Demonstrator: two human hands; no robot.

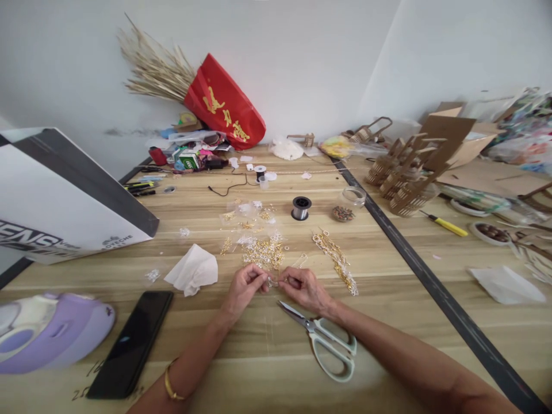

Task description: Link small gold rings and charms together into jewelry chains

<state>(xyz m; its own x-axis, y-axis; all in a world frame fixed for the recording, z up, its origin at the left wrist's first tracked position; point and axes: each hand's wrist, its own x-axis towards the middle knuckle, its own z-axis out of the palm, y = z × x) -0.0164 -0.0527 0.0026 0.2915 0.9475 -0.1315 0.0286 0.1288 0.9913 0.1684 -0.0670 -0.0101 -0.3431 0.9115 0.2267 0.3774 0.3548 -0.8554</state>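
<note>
My left hand [247, 287] and my right hand [305, 289] meet over the middle of the wooden table, both with fingers pinched. Between the fingertips is a small silvery piece [271, 281], too small to make out fully; each hand pinches at one side of it. Just beyond them lies a pile of gold and silver findings [263, 252]. Gold and silver chains [336, 259] lie to the right of the pile. Nearer to me, under my right wrist, are open-bladed or closed scissors, I cannot tell which, with pale green handles [334, 351].
A black phone [131, 345], a purple case [64, 330] and a crumpled tissue [194, 269] lie left. Beyond the pile stand a wire spool [301, 208] and a glass jar [348, 204]. A white box [64, 201] stands far left; small baskets [401, 178] are at the right.
</note>
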